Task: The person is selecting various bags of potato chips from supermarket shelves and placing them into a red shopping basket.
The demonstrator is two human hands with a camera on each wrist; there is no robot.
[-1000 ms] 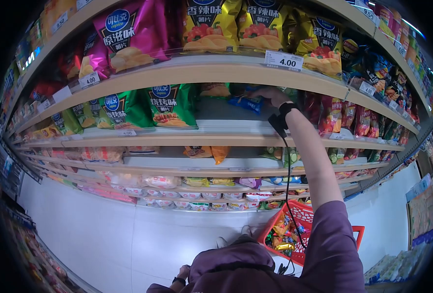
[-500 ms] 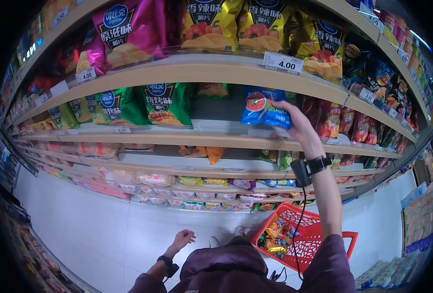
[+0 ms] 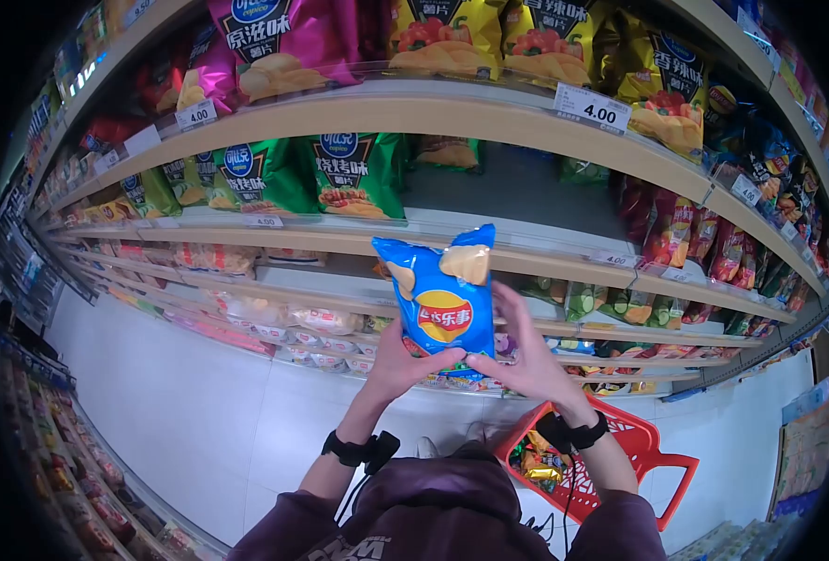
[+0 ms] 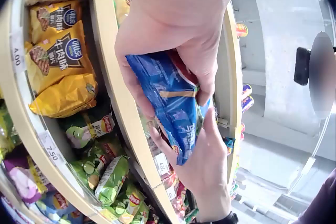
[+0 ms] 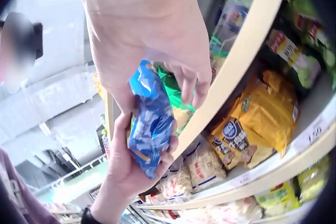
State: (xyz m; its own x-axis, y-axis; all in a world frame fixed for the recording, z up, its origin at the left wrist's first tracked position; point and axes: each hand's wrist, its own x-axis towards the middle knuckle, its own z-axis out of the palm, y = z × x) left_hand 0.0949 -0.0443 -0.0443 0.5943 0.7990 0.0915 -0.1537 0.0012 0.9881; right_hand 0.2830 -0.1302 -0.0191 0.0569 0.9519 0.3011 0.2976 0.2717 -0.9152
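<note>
A blue bag of potato chips (image 3: 442, 318) stands tilted in front of the shelves, its round yellow-and-red logo toward the head camera. My left hand (image 3: 397, 365) grips its lower left side, thumb across the front and fingers behind. In the right wrist view, that left hand (image 5: 128, 166) wraps the bag's lower part. My right hand (image 3: 531, 360) is at the bag's lower right, its thumb touching the bag near the left thumb. The fingers (image 5: 197, 85) of the right hand spread loosely beside the bag, with a gap between them and it.
Green chip bags (image 3: 353, 178) stand on the shelf level behind, yellow chip bags (image 3: 550, 42) above. Orange chip bags (image 4: 63, 66) lie lower down. A red shopping basket (image 3: 648, 435) with several snack packs stands on the floor at the right, below the right arm.
My right hand has drawn the blue bag off the shelf and down toward the body. The bag has turned over. My left hand has risen from beside the body and now grips it.
</note>
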